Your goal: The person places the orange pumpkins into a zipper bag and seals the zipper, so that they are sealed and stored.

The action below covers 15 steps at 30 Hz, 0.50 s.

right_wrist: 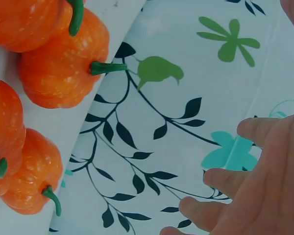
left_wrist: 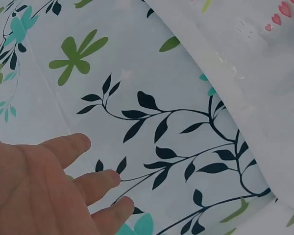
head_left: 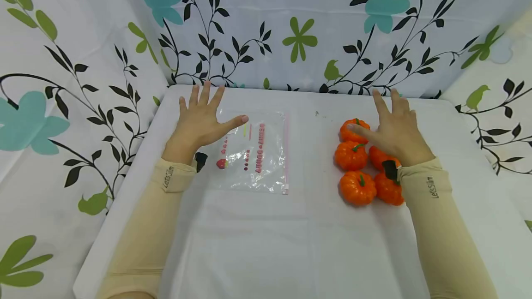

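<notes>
My left hand (head_left: pixel 199 121) hovers with spread fingers at the left of a clear zip bag (head_left: pixel 272 179), holding nothing. The bag lies flat on the white table and shows red hearts, a strawberry and rows of small red pieces or prints. On the right, my right hand (head_left: pixel 396 133) is held over several small orange pumpkins (head_left: pixel 357 188) with green stems, fingers spread and nothing gripped. Its palm and wrist partly hide the rear and right pumpkins. In the right wrist view the pumpkins (right_wrist: pixel 63 73) sit apart from the straight fingers (right_wrist: pixel 225 181).
The white table (head_left: pixel 257 243) has rounded corners. A curtain (head_left: pixel 257 8) printed with leaves, birds and flowers hangs behind and beside it. Faint small marks (head_left: pixel 317 114) show on the tabletop near the back edge.
</notes>
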Each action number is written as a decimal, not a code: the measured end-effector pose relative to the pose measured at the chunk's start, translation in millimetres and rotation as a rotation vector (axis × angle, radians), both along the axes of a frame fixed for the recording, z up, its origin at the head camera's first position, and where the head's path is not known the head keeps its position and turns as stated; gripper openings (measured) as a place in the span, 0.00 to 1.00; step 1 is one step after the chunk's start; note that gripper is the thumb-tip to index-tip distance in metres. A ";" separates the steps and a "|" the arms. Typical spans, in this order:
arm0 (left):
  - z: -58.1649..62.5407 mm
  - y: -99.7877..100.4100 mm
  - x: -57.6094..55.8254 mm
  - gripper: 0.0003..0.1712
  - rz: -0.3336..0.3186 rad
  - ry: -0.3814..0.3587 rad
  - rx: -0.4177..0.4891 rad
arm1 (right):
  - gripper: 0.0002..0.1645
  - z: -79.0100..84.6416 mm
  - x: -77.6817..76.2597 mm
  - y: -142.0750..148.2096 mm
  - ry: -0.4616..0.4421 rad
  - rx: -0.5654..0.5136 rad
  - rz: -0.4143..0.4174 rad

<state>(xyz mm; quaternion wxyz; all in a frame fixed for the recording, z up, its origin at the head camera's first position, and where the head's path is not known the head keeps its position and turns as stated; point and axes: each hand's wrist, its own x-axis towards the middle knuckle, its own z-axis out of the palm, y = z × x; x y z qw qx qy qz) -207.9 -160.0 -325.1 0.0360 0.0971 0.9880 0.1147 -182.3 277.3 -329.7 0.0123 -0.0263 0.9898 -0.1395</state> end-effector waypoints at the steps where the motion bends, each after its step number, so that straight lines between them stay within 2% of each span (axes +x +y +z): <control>1: -0.5 2.2 0.4 0.65 -0.005 0.003 0.000 | 0.69 0.9 2.1 -1.2 -0.006 -0.006 -0.001; 9: -9.2 27.1 5.2 0.65 -0.067 0.069 0.022 | 0.82 6.3 20.5 -10.7 -0.046 -0.067 0.024; 15: -22.2 47.3 13.1 0.69 -0.097 0.114 0.124 | 0.91 5.9 36.8 -15.4 -0.127 -0.140 0.089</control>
